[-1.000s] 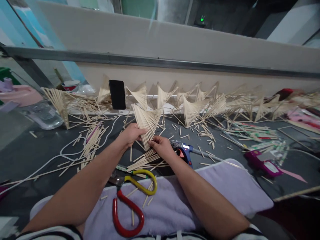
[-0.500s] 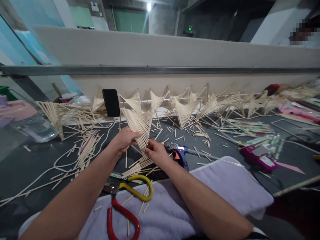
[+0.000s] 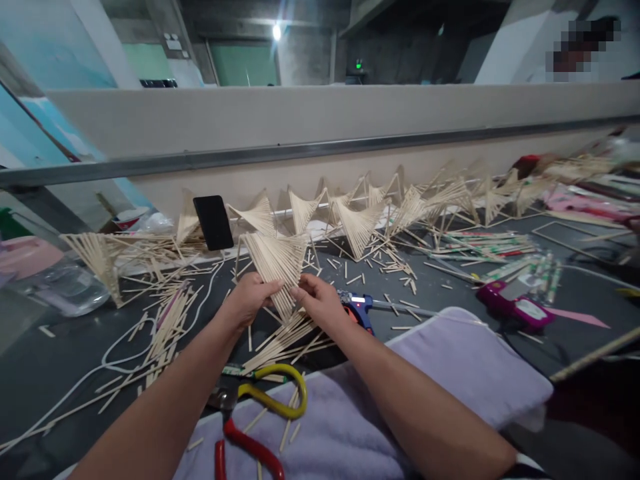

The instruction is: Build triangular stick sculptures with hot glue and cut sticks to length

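In front of me is a twisted, fan-shaped model of thin wooden sticks (image 3: pixel 277 257), raised between both hands. My left hand (image 3: pixel 251 298) is closed on its left side, thumb across the sticks. My right hand (image 3: pixel 316 298) grips its right edge between thumb and fingers. Loose wooden sticks (image 3: pixel 285 347) lie on the dark table just below. A blue glue gun (image 3: pixel 361 310) rests to the right of my right hand, partly hidden by it. Nearer to me, pliers with one yellow and one red handle (image 3: pixel 273 393) lie spread on a lilac towel (image 3: pixel 340 427).
Several similar stick models (image 3: pixel 357 223) stand along the back board. A black phone (image 3: pixel 213 222) leans among them. At left are a clear jug with a pink lid (image 3: pixel 75 287) and a white cable (image 3: pixel 107 350). A magenta device (image 3: pixel 515 303) lies at right beside green-patterned packets.
My right hand has shifted up from the model's lower tip to its right edge. My left hand keeps its hold. The camera view has tilted slightly.
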A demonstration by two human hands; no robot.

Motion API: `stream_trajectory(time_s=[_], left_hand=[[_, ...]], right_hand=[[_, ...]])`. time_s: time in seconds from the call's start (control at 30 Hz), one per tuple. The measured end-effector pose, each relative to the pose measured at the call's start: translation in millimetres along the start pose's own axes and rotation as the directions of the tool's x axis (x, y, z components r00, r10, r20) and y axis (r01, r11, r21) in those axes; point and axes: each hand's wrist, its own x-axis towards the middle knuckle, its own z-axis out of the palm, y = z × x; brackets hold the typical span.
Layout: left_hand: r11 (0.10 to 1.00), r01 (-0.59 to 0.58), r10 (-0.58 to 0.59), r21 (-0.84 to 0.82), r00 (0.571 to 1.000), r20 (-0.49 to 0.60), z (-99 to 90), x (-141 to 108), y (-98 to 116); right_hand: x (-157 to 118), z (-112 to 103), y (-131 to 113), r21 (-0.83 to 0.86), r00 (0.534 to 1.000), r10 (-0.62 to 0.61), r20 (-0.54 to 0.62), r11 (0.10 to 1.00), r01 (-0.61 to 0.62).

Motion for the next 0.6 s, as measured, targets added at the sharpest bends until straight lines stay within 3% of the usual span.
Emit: stream_trajectory(time_s=[0.23,0.6], left_hand=[[0.983,-0.056,0.066,0.177,0.996,-0.053,7.7,-3.8,-2.3],[0.980,-0.090,0.090,0.176,0.996,0.010,7.1,-2.3,-4.8]], right_hand=[[-4.5,-3.2,-7.9,-0.064,0.993,-0.072,-0.095,0.996,0.066],[-4.6,1.0,0.0,0.006,0.989,-0.064,-0.130,0.998,0.066]])
